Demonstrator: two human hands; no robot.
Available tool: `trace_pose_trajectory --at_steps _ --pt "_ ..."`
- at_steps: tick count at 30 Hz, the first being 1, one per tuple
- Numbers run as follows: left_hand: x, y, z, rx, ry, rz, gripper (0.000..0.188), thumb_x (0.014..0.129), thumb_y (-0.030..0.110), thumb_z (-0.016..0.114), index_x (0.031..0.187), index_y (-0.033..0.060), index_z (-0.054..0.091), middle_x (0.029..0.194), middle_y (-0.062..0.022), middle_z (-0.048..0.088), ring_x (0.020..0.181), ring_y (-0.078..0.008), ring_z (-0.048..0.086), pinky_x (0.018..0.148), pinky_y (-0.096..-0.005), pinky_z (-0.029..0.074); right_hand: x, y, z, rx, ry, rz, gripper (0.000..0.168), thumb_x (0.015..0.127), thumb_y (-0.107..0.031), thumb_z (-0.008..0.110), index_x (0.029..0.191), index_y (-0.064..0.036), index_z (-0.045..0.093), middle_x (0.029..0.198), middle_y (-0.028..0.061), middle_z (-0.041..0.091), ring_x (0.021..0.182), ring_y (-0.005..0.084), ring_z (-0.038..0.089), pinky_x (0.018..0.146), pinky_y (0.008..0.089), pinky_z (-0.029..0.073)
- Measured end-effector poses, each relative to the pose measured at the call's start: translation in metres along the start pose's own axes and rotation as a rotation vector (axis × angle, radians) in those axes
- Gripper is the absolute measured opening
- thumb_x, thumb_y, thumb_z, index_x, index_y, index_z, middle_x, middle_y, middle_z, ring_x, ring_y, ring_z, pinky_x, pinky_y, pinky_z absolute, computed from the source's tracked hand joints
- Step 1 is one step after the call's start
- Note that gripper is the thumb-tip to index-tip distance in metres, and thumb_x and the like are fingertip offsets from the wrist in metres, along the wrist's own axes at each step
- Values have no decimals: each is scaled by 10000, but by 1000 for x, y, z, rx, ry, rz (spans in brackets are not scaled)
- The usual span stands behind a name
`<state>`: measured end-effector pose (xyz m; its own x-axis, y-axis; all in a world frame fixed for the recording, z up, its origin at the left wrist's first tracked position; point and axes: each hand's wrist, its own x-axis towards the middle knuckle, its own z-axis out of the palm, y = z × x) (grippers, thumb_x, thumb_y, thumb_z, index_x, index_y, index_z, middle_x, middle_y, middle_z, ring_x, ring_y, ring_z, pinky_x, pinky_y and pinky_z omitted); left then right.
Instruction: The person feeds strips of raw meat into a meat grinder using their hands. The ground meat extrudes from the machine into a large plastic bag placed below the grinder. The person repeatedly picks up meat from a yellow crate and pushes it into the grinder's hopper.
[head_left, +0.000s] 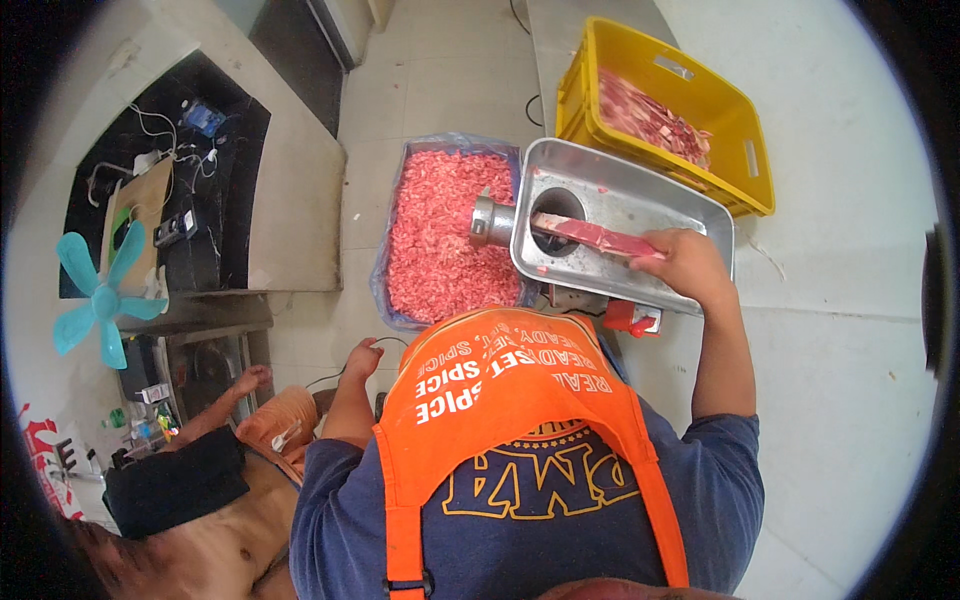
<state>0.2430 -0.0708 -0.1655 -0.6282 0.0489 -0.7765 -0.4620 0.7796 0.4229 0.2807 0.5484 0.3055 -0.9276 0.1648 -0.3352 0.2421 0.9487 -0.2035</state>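
My right hand (686, 266) grips one end of a long strip of raw meat (592, 234). The strip's far end reaches over the round feed opening (556, 202) in the metal tray (630, 169) of a meat grinder. From the tray's left side juts the grinder's outlet (491, 221), above a heap of ground meat (450, 232). That heap fills a blue, plastic-lined container (390, 300). Low on my left side hangs my left hand (364, 358), beside a dark cable (390, 340); whether it holds anything is unclear.
Behind the tray, a yellow plastic crate (705, 90) holds raw meat strips (645, 116). A red switch (630, 319) sits under the tray's near edge. Another person (217, 517) is at my left, near a turquoise fan (105, 304) and a black counter (225, 180).
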Motion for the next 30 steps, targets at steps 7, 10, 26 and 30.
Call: trace_pose_trajectory --at_steps 7,10,26,30 --pt "-24 32 -7 173 -9 5 577 930 324 671 1434 75 537 1317 -225 649 1252 -339 606 1054 -404 466 -1 5 6 42 33 25 434 800 -444 773 1074 -108 749 950 179 720 933 387 670 812 453 516" --pt "-41 46 -12 236 1 23 579 933 319 673 1432 61 534 1315 -229 648 1247 -341 609 1053 -395 466 -3 8 6 -7 10 27 426 827 -459 747 1115 -145 753 1021 167 731 976 371 684 866 476 523" --pt "-20 48 -9 18 -41 19 555 926 278 688 1413 48 554 1335 -222 640 1255 -338 602 1058 -382 464 31 -36 13 -193 -60 -170 371 844 -438 717 1017 -110 718 910 163 706 911 384 665 789 501 502" --pt "-23 41 -4 76 -10 0 572 915 323 684 1415 74 560 1334 -231 637 1266 -346 595 1069 -395 458 22 -29 3 -172 -4 -104 364 827 -426 734 996 -104 724 909 167 706 912 386 665 791 497 504"
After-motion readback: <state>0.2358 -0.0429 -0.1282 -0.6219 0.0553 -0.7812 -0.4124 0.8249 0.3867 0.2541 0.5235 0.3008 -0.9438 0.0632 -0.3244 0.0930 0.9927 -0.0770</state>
